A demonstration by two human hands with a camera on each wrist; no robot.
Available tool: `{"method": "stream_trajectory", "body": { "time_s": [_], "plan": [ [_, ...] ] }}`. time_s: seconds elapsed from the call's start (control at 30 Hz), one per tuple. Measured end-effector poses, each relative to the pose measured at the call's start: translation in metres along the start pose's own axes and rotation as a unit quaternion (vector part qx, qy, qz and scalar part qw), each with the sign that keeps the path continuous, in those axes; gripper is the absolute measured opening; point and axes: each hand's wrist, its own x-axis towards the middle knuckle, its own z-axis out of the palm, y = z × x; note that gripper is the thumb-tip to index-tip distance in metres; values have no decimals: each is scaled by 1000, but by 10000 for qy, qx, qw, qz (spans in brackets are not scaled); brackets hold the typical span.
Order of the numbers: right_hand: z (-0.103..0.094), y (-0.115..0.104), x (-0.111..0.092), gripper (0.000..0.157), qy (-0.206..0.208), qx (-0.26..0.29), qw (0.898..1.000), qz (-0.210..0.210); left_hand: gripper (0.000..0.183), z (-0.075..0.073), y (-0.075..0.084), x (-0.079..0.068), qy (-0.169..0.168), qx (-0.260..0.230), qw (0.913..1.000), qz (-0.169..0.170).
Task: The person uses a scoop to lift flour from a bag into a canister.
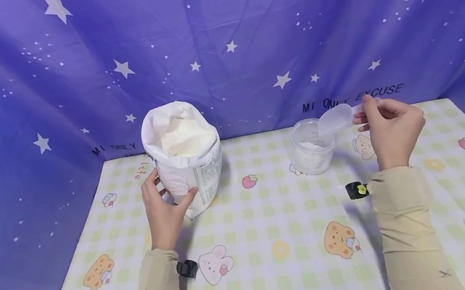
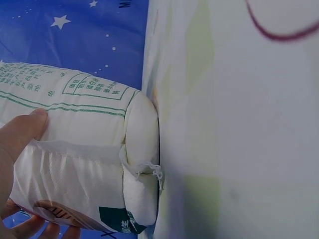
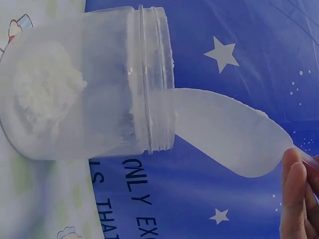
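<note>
A white cloth bag (image 1: 209, 170) with green print stands open at the left, filled with pale powder (image 1: 186, 136) that looks like flour. My left hand (image 1: 168, 216) grips its lower side, thumb in front and fingers around the far side. To the right is a clear plastic jar (image 1: 315, 164), upright and lidless, with a small heap of white powder (image 3: 47, 87) at the bottom. My right hand (image 1: 393, 129) pinches the handle of a translucent scoop (image 3: 224, 129). The scoop's tip is tilted down at the jar's mouth; its inside is hidden in the right wrist view.
A green-and-white checked tablecloth (image 1: 268, 216) with cartoon prints covers the table. Behind it hangs a blue curtain (image 1: 240, 81) with white stars, close to the bag and jar. Black straps (image 1: 186, 269) sit at both wrists.
</note>
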Motion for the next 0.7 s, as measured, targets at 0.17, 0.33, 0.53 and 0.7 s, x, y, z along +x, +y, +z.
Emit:
{"method": "stream_trajectory", "body": {
  "time_s": [0.17,0.33,0.53,0.7],
  "plan": [
    [2,-5,0,27,120,503,9985,-187,94,-1,0,1,53,-40,10000,17],
    [8,-13,-4,27,147,1018,9943,-267,95,0,0,-1,50,-74,10000,-1],
    [21,-15,-3,24,20,1527,9882,-96,94,1,1,-1,29,-84,10000,15],
    [35,-14,-5,26,-158,1662,9860,-30,95,-1,1,-1,-12,-38,10000,6]
  ]
}}
